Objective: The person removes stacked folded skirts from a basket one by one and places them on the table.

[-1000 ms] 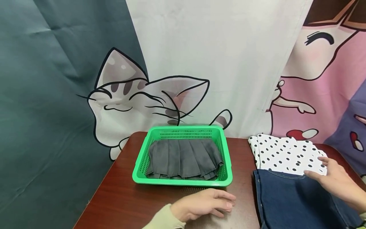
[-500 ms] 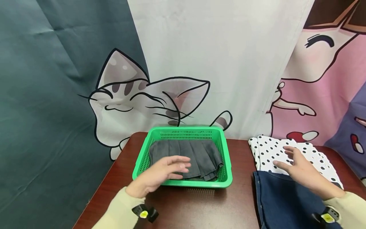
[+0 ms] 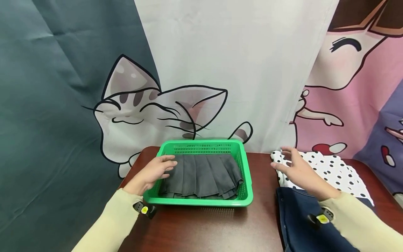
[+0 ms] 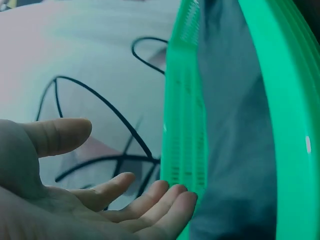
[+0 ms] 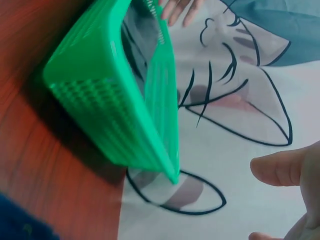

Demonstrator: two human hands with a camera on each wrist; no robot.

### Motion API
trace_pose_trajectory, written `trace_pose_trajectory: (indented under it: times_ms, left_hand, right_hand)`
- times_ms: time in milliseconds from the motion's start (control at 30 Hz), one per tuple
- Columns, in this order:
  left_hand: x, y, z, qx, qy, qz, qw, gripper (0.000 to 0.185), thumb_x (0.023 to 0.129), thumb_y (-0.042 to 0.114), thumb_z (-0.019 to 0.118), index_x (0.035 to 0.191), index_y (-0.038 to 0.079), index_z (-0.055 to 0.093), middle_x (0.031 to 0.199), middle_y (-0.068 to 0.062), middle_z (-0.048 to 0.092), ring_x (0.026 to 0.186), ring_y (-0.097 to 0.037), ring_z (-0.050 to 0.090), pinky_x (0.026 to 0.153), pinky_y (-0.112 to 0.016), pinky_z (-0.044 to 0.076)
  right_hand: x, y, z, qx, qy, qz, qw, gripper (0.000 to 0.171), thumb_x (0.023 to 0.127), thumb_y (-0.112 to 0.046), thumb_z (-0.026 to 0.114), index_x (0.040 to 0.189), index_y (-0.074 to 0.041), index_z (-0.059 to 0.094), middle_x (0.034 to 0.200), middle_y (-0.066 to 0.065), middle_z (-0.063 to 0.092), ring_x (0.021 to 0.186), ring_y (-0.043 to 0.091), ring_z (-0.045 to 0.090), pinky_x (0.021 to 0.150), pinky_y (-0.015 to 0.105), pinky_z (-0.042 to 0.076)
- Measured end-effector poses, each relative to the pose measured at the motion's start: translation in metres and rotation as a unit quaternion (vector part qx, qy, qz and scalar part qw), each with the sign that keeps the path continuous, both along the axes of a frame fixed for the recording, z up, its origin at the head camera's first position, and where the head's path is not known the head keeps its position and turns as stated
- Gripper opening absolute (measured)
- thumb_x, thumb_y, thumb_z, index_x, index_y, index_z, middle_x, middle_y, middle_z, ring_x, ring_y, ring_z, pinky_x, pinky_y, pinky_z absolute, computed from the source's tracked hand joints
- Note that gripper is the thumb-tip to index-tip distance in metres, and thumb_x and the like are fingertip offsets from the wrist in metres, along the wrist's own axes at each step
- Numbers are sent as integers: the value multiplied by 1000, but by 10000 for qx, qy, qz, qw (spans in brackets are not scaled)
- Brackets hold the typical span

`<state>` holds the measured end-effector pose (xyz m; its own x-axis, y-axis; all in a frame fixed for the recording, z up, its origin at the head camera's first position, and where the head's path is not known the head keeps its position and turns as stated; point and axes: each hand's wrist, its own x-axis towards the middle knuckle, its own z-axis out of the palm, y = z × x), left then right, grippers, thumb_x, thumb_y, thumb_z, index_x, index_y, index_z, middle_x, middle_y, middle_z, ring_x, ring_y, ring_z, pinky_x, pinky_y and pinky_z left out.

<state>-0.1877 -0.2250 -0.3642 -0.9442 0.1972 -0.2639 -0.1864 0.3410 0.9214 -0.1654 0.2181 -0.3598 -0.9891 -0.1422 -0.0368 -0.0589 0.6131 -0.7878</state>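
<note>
A green plastic basket (image 3: pixel 201 201) stands on the table with a dark grey pleated skirt (image 3: pixel 203 175) lying folded inside. Over the basket's left rim hangs my left hand (image 3: pixel 154 173), its fingers spread and holding nothing; the left wrist view has the fingers close by the green wall. My right hand (image 3: pixel 297 171) is raised at the right, thumb and fingers apart and nothing between them. Behind it in the head view lie a folded white cloth with black dots (image 3: pixel 333 171) and a folded dark blue denim garment (image 3: pixel 299 217). The right wrist view shows the right thumb (image 5: pixel 280 167) beside the basket.
The reddish-brown wooden table (image 3: pixel 201 231) runs under everything, with its left edge near the left arm. A printed cartoon curtain (image 3: pixel 252 70) hangs right behind the table. Both wrists carry small black cameras.
My left hand has moved from in front of the basket up and left to its left rim. My right hand has come left from the garments' right side toward the basket. The garments stay put.
</note>
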Motion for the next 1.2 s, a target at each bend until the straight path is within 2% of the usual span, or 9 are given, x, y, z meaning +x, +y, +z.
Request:
trace_pose_trajectory:
  times_ms: [200, 500, 667, 867, 1033, 1200]
  left_hand:
    - [-5, -8, -7, -308, -201, 67, 9993, 64, 105, 23, 53, 156, -4, 25, 157, -28, 31, 143, -46, 32, 113, -58, 33]
    - [-12, -13, -19, -579, -298, 78, 9979, 66, 104, 25, 52, 156, -5, 23, 157, -29, 28, 142, -48, 32, 111, -58, 34]
    - [-19, -15, -22, -719, -414, 76, 9965, 67, 104, 25, 52, 156, -6, 21, 158, -29, 26, 142, -48, 31, 111, -59, 34]
    - [-28, -12, -21, -1083, -474, 11, 9930, 69, 104, 27, 51, 156, -7, 21, 161, -29, 19, 144, -50, 25, 112, -63, 31]
    - [-34, -10, -21, -1180, -449, 67, 9920, 69, 103, 25, 53, 156, -7, 21, 160, -30, 20, 143, -51, 27, 111, -63, 32]
    - [-39, -12, -19, -1287, -408, 93, 9908, 72, 103, 24, 53, 156, -9, 17, 156, -31, 25, 141, -48, 31, 111, -61, 32]
  right_hand:
    - [-7, -29, 3, -369, 28, 137, 9992, 80, 100, -31, 62, 155, 5, 17, 153, 35, 28, 137, 55, 33, 107, 65, 35]
    - [-16, -67, -7, -809, 148, 419, 9957, 65, 100, -21, 63, 149, 8, 30, 145, 32, 43, 133, 47, 45, 107, 56, 40]
    - [-23, -84, -12, -1041, -273, 687, 9918, 65, 100, -20, 62, 151, 4, 30, 148, 30, 42, 137, 44, 43, 108, 54, 40]
    - [-34, -100, -18, -453, -788, 1223, 9883, 73, 99, -29, 64, 156, -5, 26, 153, 31, 35, 143, 43, 34, 109, 58, 38]
    - [-41, -115, -24, -330, -1222, 1364, 9825, 80, 98, -30, 65, 158, -3, 21, 160, 28, 23, 148, 41, 23, 113, 60, 30]
    - [-48, -130, -30, -389, -1591, 1306, 9778, 83, 98, -30, 65, 159, -1, 16, 163, 24, 17, 150, 40, 17, 116, 60, 24]
